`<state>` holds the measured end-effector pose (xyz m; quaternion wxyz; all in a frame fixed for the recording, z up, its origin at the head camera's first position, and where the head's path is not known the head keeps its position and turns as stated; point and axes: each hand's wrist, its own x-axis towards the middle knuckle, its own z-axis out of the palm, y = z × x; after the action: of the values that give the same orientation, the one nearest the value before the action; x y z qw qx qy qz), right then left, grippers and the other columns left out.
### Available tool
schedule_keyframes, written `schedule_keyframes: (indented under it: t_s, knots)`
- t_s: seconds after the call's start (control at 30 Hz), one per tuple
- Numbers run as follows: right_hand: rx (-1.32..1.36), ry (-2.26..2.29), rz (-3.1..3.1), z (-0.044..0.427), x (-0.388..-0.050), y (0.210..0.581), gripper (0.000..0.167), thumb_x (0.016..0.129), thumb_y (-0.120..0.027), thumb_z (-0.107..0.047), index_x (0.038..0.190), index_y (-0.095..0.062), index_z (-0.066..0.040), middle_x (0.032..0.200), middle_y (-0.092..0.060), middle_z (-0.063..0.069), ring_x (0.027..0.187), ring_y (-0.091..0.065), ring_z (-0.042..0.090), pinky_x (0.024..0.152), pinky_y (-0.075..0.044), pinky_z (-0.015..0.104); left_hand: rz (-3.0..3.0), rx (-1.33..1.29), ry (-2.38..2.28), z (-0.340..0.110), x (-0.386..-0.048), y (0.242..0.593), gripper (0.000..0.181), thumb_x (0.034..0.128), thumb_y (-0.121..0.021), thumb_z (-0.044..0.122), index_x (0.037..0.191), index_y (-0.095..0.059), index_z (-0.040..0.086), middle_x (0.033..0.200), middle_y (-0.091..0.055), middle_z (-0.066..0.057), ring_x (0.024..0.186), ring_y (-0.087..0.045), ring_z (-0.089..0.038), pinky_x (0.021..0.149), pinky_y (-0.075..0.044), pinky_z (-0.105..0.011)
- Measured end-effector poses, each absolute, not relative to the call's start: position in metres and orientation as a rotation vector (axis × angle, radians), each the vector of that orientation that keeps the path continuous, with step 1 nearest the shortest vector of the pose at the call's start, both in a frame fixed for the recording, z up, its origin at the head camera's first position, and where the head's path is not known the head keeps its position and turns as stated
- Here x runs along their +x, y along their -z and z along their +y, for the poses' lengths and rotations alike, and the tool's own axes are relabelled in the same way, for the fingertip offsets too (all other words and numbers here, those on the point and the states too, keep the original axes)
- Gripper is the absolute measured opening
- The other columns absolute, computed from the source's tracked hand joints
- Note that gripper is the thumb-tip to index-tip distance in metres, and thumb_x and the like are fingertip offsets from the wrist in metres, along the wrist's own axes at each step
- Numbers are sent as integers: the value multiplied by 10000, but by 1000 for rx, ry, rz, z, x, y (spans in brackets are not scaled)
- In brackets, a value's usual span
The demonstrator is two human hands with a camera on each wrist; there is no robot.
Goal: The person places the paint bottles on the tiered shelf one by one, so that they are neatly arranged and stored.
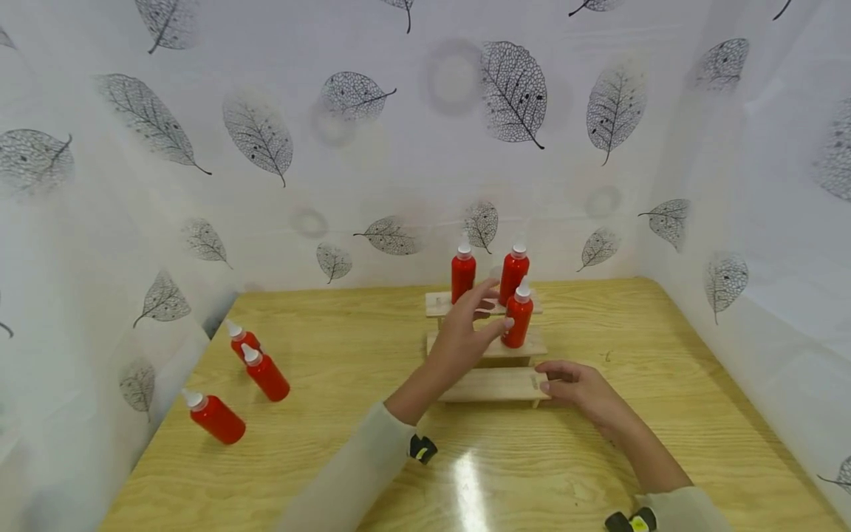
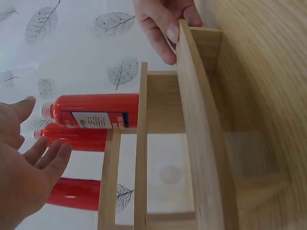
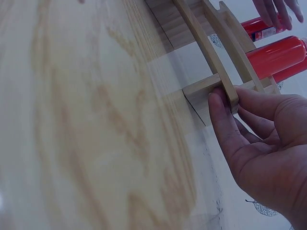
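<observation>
A three-step wooden rack (image 1: 488,385) holds two red bottles on its top step, a left one (image 1: 462,279) and a right one (image 1: 514,275). Another red bottle (image 1: 518,324) stands upright at the right of the middle step. Beside it is my left hand (image 1: 459,340), fingers spread; the left wrist view shows this hand (image 2: 24,167) apart from the bottles (image 2: 96,111). My right hand (image 1: 588,391) pinches the right end of the lowest step, thumb and fingers on the board's edge, as the right wrist view shows the hand (image 3: 271,139) and rack (image 3: 206,43).
Three red bottles with white nozzles lie on the left of the wooden table (image 1: 359,332): one in front (image 1: 219,420), one farther back (image 1: 269,377) and one partly behind that (image 1: 244,344). A leaf-patterned white curtain (image 1: 412,162) surrounds the table's back and sides.
</observation>
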<state>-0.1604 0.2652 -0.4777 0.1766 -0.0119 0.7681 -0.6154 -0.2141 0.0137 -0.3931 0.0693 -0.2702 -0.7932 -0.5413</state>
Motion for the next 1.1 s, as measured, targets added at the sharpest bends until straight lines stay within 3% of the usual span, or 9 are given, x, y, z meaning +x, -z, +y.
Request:
schedule_keyframes:
  t_s: [0.33, 0.57, 0.93, 1.1]
  knots:
    - [-18, 1751, 2172, 265, -160, 479, 535, 972, -674, -236, 1404, -517, 38, 1323, -578, 217, 1113, -650, 245, 919, -589, 346, -2370, -767, 1515, -46, -186, 399, 543, 945, -723, 228, 1443, -520, 149, 1334, -604, -14, 1156, -607, -170, 1004, -542, -329]
    - [-25, 1761, 2155, 265, -161, 479, 541, 974, -671, -236, 1410, -507, 41, 1321, -581, 221, 1114, -654, 249, 921, -590, 361, -2203, -718, 1442, -101, -168, 411, 470, 928, -734, 135, 1373, -583, 139, 1301, -623, -30, 1139, -626, -220, 982, -553, -343]
    - [-23, 1759, 2170, 267, -161, 482, 529, 978, -667, -226, 1406, -512, 45, 1319, -586, 211, 1103, -655, 235, 918, -587, 338, -2157, -325, 1339, -184, -126, 404, 497, 897, -737, 16, 1358, -602, 142, 1247, -641, 7, 1129, -613, -77, 986, -486, -126]
    - [-34, 1758, 2177, 266, -161, 483, 531, 976, -670, -229, 1403, -514, 44, 1335, -574, 222, 1109, -654, 239, 919, -587, 342, -2057, -171, 1306, -215, -106, 397, 501, 874, -719, -79, 1342, -611, 63, 1220, -646, 13, 1094, -621, -80, 973, -486, -117]
